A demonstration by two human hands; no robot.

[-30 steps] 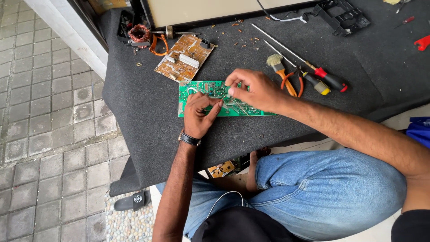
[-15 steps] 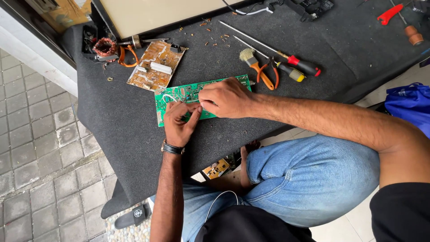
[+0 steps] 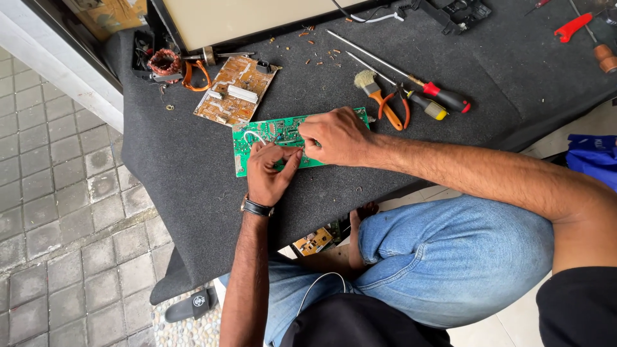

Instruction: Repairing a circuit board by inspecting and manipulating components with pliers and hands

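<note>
A green circuit board [image 3: 283, 132] lies flat on the dark grey felt mat [image 3: 193, 193]. My left hand [image 3: 268, 173], with a black watch at the wrist, rests on the board's near edge, its fingers pinched on something small. My right hand [image 3: 335, 136] lies over the board's right half, fingertips meeting the left ones at the middle. What the fingertips pinch is too small to tell. A thin white wire loop [image 3: 254, 135] curls on the board just left of my left fingers.
A brown circuit board [image 3: 234, 91] and a copper coil [image 3: 164, 62] lie at the back left. Orange-handled pliers [image 3: 393, 109], a brush [image 3: 367, 80] and two long screwdrivers [image 3: 443, 96] sit to the right. A large pale panel [image 3: 257, 16] stands behind. Small screws are scattered near it.
The view has shifted, so everything sits further right and lower in frame. Both hands stay on the green board, fingertips drawn closer together at its middle.
</note>
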